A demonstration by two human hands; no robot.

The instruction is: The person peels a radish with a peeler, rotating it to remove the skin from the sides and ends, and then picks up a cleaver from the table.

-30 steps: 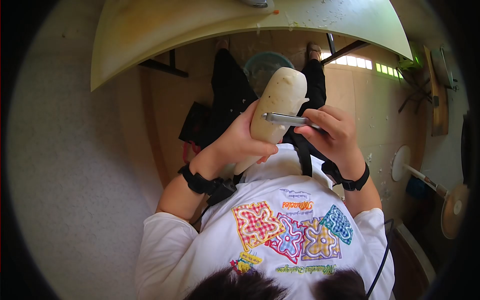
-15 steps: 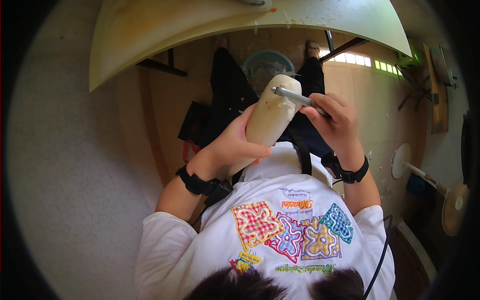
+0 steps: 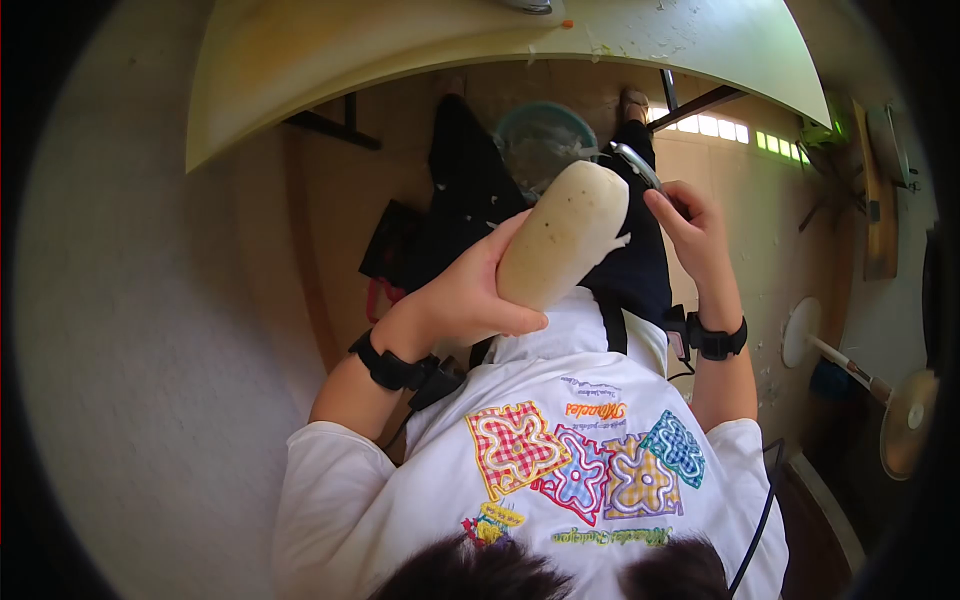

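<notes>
Cream-white, dark-specked, blunt-ended radish (image 3: 562, 238)

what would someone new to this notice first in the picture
Probably the pale vegetable in the left hand, at the centre of the view. Next, the silvery peeler in the right hand near the vegetable's far end, and the bright checked patches across the white shirt below.
</notes>
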